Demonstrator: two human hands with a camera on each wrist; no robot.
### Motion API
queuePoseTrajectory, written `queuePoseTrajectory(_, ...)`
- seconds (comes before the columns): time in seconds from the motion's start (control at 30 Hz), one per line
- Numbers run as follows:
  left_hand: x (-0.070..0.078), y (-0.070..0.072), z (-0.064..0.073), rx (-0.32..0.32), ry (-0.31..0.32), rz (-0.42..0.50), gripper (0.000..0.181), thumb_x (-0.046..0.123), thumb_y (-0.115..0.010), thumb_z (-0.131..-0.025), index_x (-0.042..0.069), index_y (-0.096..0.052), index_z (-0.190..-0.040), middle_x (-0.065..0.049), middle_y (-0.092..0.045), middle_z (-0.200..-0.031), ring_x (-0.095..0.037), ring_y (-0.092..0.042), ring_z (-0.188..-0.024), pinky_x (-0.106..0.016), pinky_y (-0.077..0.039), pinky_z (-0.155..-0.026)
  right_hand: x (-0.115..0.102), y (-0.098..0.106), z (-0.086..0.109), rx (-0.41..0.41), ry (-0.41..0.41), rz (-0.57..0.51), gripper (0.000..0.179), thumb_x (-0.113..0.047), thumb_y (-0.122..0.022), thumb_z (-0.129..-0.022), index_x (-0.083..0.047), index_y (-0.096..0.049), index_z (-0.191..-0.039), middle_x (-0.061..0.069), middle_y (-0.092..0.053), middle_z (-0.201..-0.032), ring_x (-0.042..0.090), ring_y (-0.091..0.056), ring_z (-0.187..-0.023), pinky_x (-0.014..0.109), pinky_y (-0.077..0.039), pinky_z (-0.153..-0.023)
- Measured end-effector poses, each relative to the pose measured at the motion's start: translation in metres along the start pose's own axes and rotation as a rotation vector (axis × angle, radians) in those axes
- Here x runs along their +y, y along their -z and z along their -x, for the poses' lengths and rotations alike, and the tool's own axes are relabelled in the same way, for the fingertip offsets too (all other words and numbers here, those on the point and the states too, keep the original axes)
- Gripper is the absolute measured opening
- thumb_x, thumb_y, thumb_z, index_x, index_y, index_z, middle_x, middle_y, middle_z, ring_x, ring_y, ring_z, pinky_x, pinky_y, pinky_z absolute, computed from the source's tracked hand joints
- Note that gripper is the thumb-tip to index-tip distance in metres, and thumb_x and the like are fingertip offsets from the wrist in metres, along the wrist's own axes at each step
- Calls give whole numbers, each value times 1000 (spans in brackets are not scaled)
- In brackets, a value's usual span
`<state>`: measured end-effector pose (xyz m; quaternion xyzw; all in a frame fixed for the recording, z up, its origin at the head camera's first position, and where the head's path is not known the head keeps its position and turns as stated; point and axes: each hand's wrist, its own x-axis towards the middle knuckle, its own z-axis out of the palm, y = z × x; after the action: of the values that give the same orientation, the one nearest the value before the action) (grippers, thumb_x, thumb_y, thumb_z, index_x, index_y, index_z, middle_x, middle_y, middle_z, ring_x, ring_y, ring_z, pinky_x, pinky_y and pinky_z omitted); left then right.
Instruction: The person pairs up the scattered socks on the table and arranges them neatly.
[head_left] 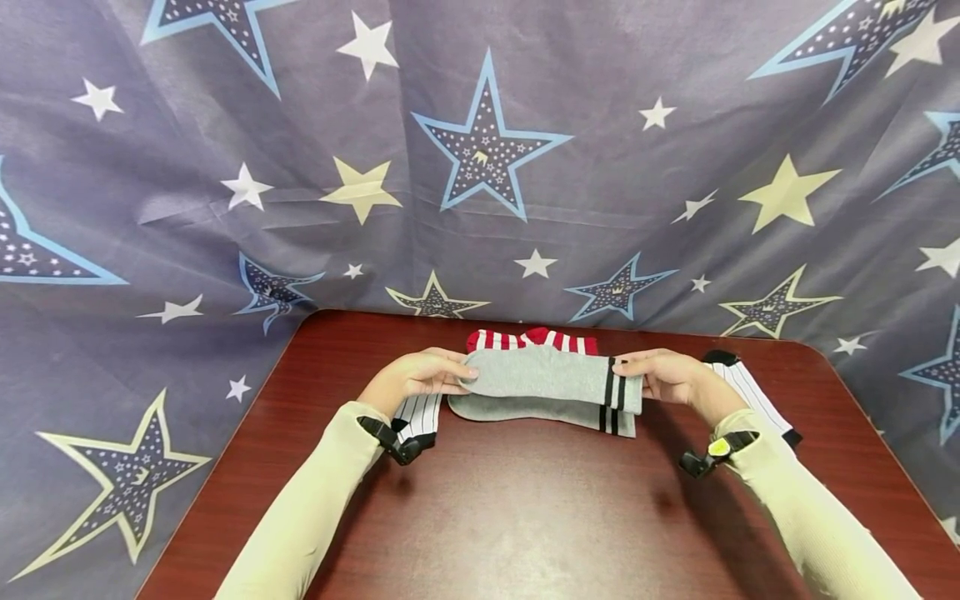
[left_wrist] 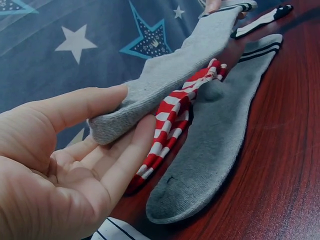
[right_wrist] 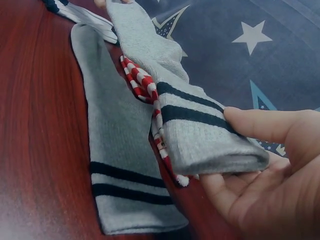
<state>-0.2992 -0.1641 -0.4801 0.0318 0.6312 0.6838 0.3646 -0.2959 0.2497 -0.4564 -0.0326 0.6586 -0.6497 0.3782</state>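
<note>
A grey sock [head_left: 540, 373] with two black stripes is stretched level between both hands, raised above the table. At its toe end, my left hand [head_left: 420, 377] pinches the fabric between thumb and fingers. My right hand [head_left: 663, 375] grips the striped cuff, thumb on top, as the right wrist view shows. Beneath lies a matching grey sock [left_wrist: 215, 130], flat on the table with its cuff to the right. Behind both are red-and-white striped socks [head_left: 517, 340], partly covered by the raised sock.
A white sock with black pinstripes [head_left: 423, 417] lies by the left wrist, partly hidden. Another pinstriped sock [head_left: 753, 392] lies beyond the right forearm. The brown table [head_left: 480, 508] ends at a star-patterned curtain [head_left: 600, 208] behind.
</note>
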Motion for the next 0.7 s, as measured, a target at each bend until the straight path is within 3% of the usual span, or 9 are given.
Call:
queuePoseTrajectory(0.07, 0, -1, 0, 2, 15, 5, 27, -5, -52, -100, -4, -55, -127, 4, -72, -90, -7, -70, -88, -42, -52, -107, 1, 0, 0, -1, -7, -2, 28, -5, -47, -106, -20, -70, -106, -7, -77, -97, 6, -71, -90, 26, -54, -87)
queuePoseTrajectory(0.17, 0, -2, -1, 7, 27, 24, 17, -3, -53, -101, 4, -64, -111, 3, -74, -89, -8, -71, -87, -39, -55, -102, 3, 0, 0, -11, -15, 6, 29, -4, -46, -106, -20, -70, -106, -7, -77, -96, 5, -70, -89, 26, -54, -86)
queuePoseTrajectory(0.3, -1, -3, -1, 13, 42, 42, 22, 0, -51, -103, 12, -69, -97, 2, -75, -88, -9, -72, -85, -30, -61, -88, 7, -1, -1, -15, -21, 12, 28, -4, -47, -105, -19, -71, -107, -7, -77, -96, 6, -71, -89, 26, -55, -86)
queuePoseTrajectory(0.4, -2, -3, -1, 23, 59, 38, 24, 1, -51, -103, 13, -70, -94, 2, -75, -86, -9, -72, -83, -27, -62, -81, 8, -2, -2, -8, -22, 14, 27, -3, -48, -105, -17, -71, -110, -7, -77, -96, 6, -71, -89, 26, -55, -85)
queuePoseTrajectory(0.7, -3, -5, 1, 49, 105, -27, 20, 1, -56, -102, 10, -69, -90, 2, -73, -82, -9, -71, -79, -28, -62, -78, 13, -2, -4, -4, -46, 27, 27, -3, -49, -104, -14, -71, -115, -7, -77, -95, 6, -71, -90, 27, -55, -86)
